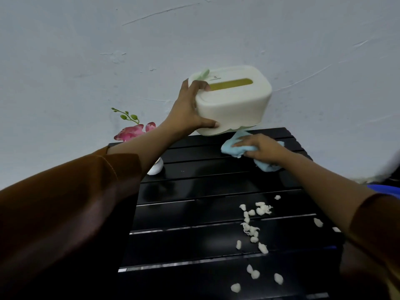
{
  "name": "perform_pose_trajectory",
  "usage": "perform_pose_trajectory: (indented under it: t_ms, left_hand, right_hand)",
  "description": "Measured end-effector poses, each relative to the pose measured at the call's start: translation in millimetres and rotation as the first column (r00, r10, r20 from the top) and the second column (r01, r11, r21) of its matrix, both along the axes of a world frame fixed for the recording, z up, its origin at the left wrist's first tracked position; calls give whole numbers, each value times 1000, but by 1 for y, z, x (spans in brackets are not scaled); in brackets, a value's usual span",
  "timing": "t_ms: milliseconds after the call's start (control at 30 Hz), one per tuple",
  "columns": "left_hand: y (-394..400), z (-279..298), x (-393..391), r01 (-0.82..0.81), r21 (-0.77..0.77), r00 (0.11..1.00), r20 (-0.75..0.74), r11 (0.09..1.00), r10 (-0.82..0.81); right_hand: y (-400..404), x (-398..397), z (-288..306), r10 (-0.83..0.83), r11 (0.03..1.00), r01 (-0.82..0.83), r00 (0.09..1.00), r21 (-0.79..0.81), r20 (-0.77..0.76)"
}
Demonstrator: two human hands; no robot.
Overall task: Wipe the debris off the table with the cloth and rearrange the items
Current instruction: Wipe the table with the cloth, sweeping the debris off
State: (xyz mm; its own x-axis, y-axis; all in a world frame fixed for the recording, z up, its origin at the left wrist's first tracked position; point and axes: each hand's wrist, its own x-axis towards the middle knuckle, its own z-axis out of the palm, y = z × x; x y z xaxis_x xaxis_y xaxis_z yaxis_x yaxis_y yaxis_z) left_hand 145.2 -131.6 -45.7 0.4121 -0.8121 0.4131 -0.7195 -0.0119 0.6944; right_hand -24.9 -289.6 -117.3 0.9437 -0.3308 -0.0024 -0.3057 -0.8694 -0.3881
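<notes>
My left hand (pixel 190 109) grips a cream tissue box (pixel 236 105) by its left end and holds it tilted in the air above the far edge of the black slatted table (pixel 194 202). Under the box, my right hand (pixel 262 149) presses a light blue cloth (pixel 231 148) onto the far right part of the table. Several small white debris bits (pixel 251 228) lie scattered over the near right half of the table.
A pink artificial flower (pixel 132 131) in a small white vase (pixel 155 168) stands at the far left corner, partly hidden by my left forearm. A pale wall runs behind the table. Something blue (pixel 385 189) sits off the right edge.
</notes>
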Motion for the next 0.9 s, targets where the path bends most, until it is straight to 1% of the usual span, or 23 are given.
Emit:
perform_pose_trajectory:
  t_ms: [67, 100, 167, 233, 300, 333, 400, 433, 467, 533, 600, 667, 733, 800, 867, 900]
  left_hand:
    - [-1, -4, -4, -11, 5, 1000, -2, 1000, 11]
    - [-1, -6, -7, -14, 7, 1000, -7, 1000, 14]
    - [0, -8, -14, -14, 9, 1000, -17, 1000, 14]
    - [2, -11, -20, -13, 23, 1000, -27, 1000, 13]
    - [5, -15, -25, -16, 40, 999, -36, 999, 18]
    - [7, -17, -27, -17, 50, 999, -40, 999, 19]
    - [10, -24, -29, -20, 68, 999, -48, 997, 23]
    - [11, -28, -30, -27, 77, 998, -53, 997, 31]
    - [12, -32, -31, -37, 84, 998, -55, 996, 42]
    - [13, -42, -32, -53, 104, 996, -69, 993, 60]
    - [14, -51, -32, -53, 123, 994, -87, 991, 64]
    - [16, -60, -33, -49, 136, 993, -100, 990, 63]
    - [18, -66, -34, -40, 150, 991, -117, 988, 58]
    - [22, -70, -35, -14, 168, 988, -150, 986, 40]
    - [25, -74, -35, 14, 177, 982, -189, 984, 20]
    - [27, -75, -35, 20, 180, 978, -207, 983, 18]
  right_hand:
    - [8, -16, -5, 137, 990, -137, 991, 30, 13]
    - [13, -27, -8, 179, 983, -180, 984, 48, 14]
    - [26, -48, -8, 224, 970, -224, 975, 95, 9]
    - [32, -69, 0, 235, 961, -232, 972, 148, -1]
    - [30, -88, 11, 198, 955, -187, 980, 229, -26]
    - [26, -96, 16, 142, 950, -140, 990, 278, 13]
    - [12, -106, 22, -51, 942, -2, 987, 335, 152]
    - [5, -108, 22, -147, 946, 79, 970, 315, 196]
    - [1, -108, 21, -211, 951, 153, 956, 268, 204]
    - [-3, -104, 13, -252, 959, 230, 959, 168, 128]
    - [0, -99, 2, -200, 977, 197, 979, 84, 30]
    - [5, -97, -5, -121, 992, 121, 993, 39, 8]
    - [12, -100, -4, -72, 995, 72, 997, 64, -11]
    - [18, -108, 1, -30, 992, 37, 998, 122, -55]
    - [23, -113, 6, -34, 987, 45, 997, 152, -73]
    - [25, -114, 7, -56, 985, 62, 998, 162, -40]
